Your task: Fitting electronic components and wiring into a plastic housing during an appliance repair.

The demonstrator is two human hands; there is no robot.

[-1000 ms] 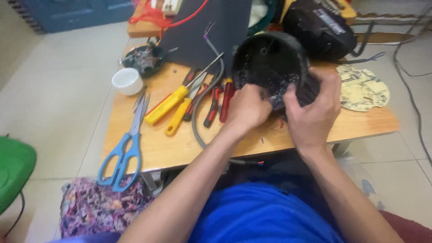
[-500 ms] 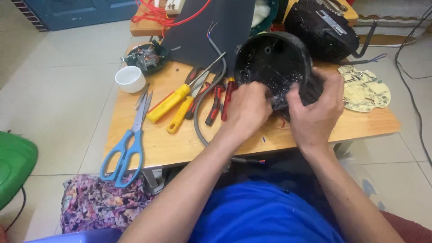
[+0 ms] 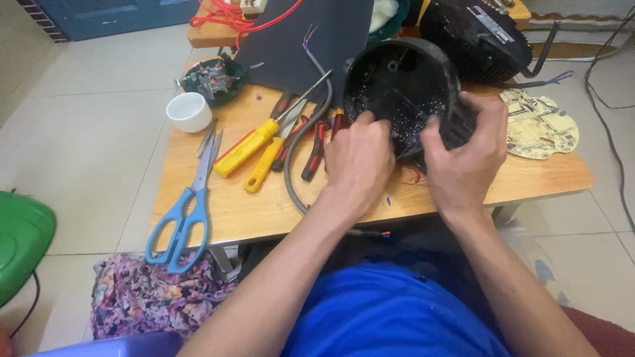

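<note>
A round black plastic housing [image 3: 403, 79] lies tipped on its side on the wooden table [image 3: 251, 205], its hollow inside facing me. My left hand [image 3: 357, 162] grips its lower left rim, fingers curled over the edge. Over on the housing's right side, my right hand [image 3: 466, 155] clamps the ribbed outer wall. Thin wires run inside the housing between my hands. A grey cable [image 3: 301, 149] curves across the table to the left of my left hand.
Two yellow-handled screwdrivers [image 3: 254, 145], red-handled pliers [image 3: 316, 149] and blue-handled scissors [image 3: 188, 211] lie left of my hands. A white cup [image 3: 189, 111], a small motor part [image 3: 211, 78], a beige circuit board [image 3: 539, 125] and another black unit [image 3: 479, 36] stand around. A green stool [image 3: 20, 241] sits at the far left.
Both hands keep hold of the black housing. The view has shifted slightly and the housing sits a little lower and turned.
</note>
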